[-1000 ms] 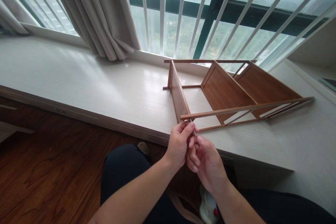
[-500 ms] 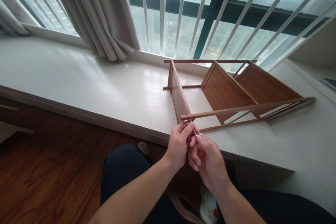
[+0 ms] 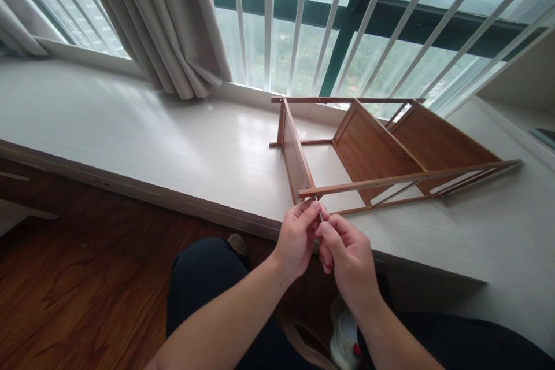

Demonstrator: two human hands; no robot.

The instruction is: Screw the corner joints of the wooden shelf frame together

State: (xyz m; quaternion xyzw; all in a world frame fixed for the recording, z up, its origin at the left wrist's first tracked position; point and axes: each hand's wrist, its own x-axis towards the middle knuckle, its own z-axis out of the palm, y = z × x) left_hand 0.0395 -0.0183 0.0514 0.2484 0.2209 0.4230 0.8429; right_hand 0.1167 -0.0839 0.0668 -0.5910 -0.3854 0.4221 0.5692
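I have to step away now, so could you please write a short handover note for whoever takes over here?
Left hand and right hand both pinch a small metal hex key, its tip at the near front corner of the wooden shelf rack. The rack lies on its side on the white window ledge, panels and rails already joined. Whether that corner fastener is tight cannot be seen; check it, then the other joints.

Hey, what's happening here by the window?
A person sits at a white window ledge where a small wooden shelf rack lies on its side. Both hands meet at the rack's near corner: the left hand and the right hand pinch a thin metal tool, apparently a hex key, whose tip points up at the rack's near rail. A beige curtain hangs behind.
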